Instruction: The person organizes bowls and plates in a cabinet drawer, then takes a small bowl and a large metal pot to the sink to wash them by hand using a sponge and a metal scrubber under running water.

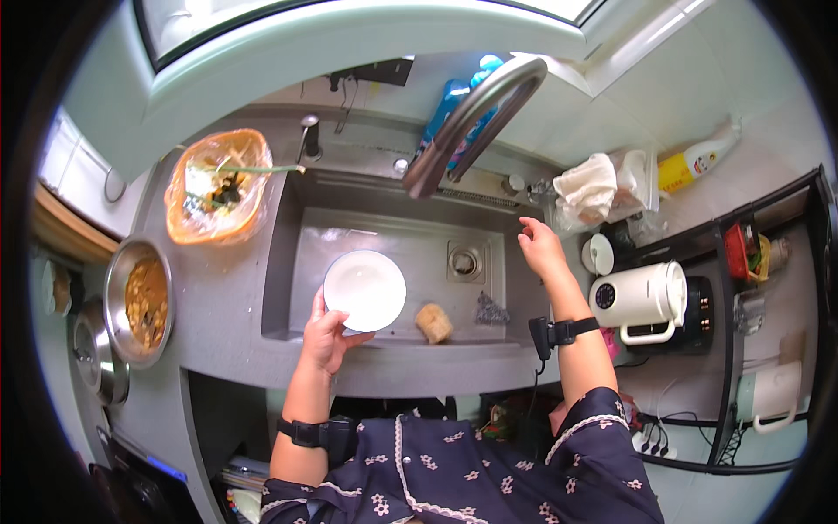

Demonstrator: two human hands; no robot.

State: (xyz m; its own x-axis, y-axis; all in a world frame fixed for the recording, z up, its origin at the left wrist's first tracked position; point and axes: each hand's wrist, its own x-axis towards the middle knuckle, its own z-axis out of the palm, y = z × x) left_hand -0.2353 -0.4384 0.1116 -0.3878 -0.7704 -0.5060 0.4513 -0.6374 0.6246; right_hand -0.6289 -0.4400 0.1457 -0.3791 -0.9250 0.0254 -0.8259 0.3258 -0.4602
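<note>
A white bowl (365, 290) is held by its near left edge in my left hand (327, 337), over the front of the grey sink basin (380, 229). My right hand (542, 247) hovers by the basin's right edge with fingers partly spread and nothing in them. Beyond that hand a curved faucet (468, 121) arches over the back of the sink. On the basin floor, right of the bowl, lie a tan sponge or loofah piece (434, 323) and a steel-wool scrubber (491, 310). Behind them is the drain strainer (465, 262).
Left on the counter stand an orange basket (177, 209) lined with plastic and holding food scraps, and a metal bowl (169, 314) of brownish food. To the right are a cream electric appliance with a handle (638, 295), a white cup (598, 254), bagged cloths (589, 187) and a black rack (728, 386).
</note>
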